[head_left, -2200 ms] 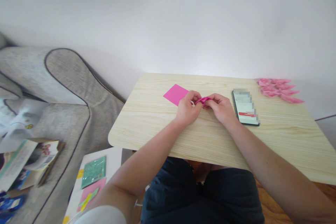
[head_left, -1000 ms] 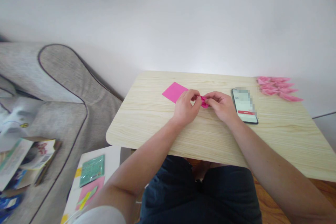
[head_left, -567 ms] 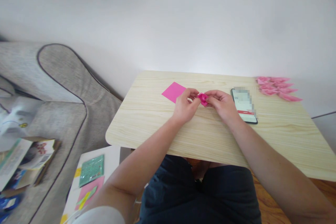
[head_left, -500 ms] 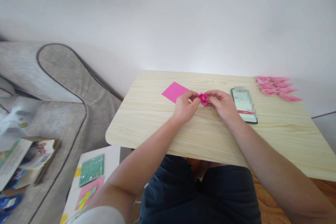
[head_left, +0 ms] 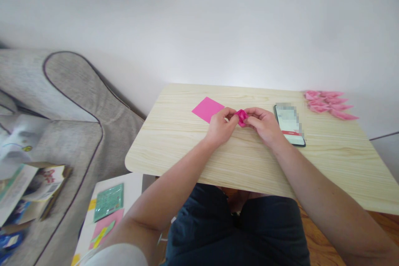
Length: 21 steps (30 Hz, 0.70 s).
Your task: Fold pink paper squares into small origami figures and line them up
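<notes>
A small folded piece of bright pink paper (head_left: pixel 242 117) is held just over the table between both hands. My left hand (head_left: pixel 220 125) pinches its left side with thumb and fingertips. On the other side, my right hand (head_left: pixel 264 124) is closed on its right edge, thumb in front. The folded paper has a hollow in its middle; its finer creases are too small to make out. A flat pink paper sheet (head_left: pixel 206 109) lies beside my left hand, partly covered by it.
A phone (head_left: pixel 290 126) with a lit screen lies right of my right hand on the wooden table (head_left: pixel 174 149). Several folded pink paper pieces (head_left: pixel 330 104) sit at the back right. To the left are a grey sofa (head_left: pixel 77 133) and a green packet (head_left: pixel 109 202) on a lower white surface.
The folded paper has turned slightly and its hollow looks more open, with a squarer outline. Both hands keep nearly the same place and grip.
</notes>
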Available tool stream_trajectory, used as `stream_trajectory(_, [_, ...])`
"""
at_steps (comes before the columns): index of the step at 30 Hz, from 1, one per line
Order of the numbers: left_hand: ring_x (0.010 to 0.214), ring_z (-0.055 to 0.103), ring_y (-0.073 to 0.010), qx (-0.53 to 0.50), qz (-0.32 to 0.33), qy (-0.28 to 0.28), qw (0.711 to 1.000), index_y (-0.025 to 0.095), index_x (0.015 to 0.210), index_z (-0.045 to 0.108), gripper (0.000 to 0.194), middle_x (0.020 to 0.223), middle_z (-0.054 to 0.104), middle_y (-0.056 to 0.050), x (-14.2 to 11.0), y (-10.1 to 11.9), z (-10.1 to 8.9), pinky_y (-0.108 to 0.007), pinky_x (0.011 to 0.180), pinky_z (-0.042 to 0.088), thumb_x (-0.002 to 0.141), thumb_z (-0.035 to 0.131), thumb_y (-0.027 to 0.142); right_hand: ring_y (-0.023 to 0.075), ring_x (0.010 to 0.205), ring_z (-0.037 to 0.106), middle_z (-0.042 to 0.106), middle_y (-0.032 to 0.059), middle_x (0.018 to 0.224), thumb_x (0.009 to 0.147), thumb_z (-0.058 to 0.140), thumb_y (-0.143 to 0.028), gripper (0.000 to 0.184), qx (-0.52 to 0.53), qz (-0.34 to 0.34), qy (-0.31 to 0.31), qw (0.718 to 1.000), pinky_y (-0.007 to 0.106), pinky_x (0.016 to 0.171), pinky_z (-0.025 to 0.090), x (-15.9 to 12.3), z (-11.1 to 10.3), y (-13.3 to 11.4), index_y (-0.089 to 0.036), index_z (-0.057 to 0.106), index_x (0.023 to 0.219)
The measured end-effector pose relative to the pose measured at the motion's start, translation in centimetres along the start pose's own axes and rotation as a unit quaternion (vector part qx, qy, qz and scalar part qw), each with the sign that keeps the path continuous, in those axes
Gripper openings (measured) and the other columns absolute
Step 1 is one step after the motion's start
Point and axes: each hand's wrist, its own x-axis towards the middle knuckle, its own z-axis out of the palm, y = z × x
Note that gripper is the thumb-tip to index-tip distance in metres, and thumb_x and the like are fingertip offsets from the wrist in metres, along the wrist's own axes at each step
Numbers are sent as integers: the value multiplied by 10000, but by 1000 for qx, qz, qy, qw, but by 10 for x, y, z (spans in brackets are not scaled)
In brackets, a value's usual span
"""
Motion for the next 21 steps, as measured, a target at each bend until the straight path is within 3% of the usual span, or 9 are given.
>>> stream_trajectory(11, [756, 652, -129, 30, 9, -9, 999, 187, 900, 730, 143, 826, 751, -11, -2, 0, 1, -254, 687, 473, 928, 647, 301, 155, 725, 674, 757, 11, 776, 726, 784, -261, 116, -32, 12, 50, 998, 295, 735, 557, 3, 2, 3, -201, 768, 824])
stream_trajectory(21, [685, 576, -118, 7, -24, -21, 999, 171, 827, 717, 144, 741, 682, 8, -1, 8, -1, -249, 625, 418, 878, 645, 285, 163, 703, 682, 756, 18, 765, 766, 777, -305, 110, -39, 34, 28, 998, 303, 724, 593, 1, 2, 2, -206, 781, 813])
